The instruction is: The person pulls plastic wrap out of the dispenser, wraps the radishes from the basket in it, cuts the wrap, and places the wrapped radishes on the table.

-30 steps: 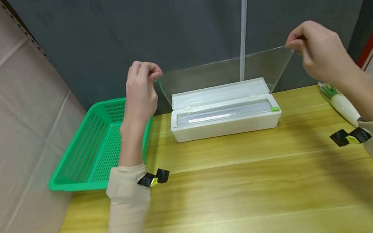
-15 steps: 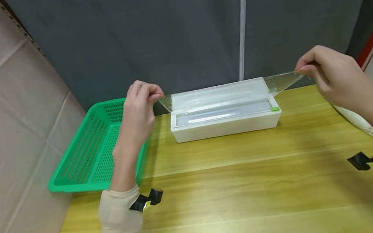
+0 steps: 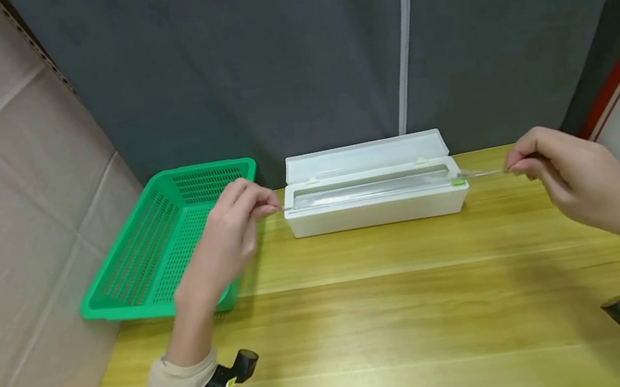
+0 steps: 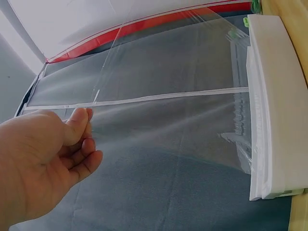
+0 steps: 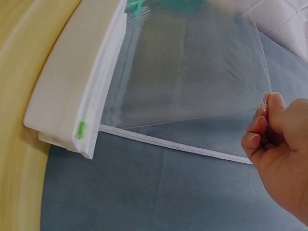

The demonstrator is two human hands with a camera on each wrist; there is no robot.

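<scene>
A clear sheet of plastic wrap [image 5: 192, 67] stretches between my two hands and runs into a white wrap dispenser box [image 3: 376, 213] with its lid raised. My left hand [image 3: 235, 227] pinches one corner of the sheet between thumb and forefinger, left of the box. Out to the right, my right hand [image 3: 568, 175] pinches the other corner the same way. In the head view the sheet shows nearly edge-on, level with the box's top. A green slide cutter [image 3: 458, 182] sits at the right end of the box's top.
On the left stands a green perforated basket [image 3: 162, 309], its right rim partly behind my left hand. The wooden table [image 3: 384, 332] extends toward me in front of the box. A dark grey curtain [image 3: 237, 61] hangs directly behind the box.
Both hands have come down and toward me, still pinching the wrap corners. The sheet has dropped from above the raised lid to the level of the box's top. The box has stayed put.
</scene>
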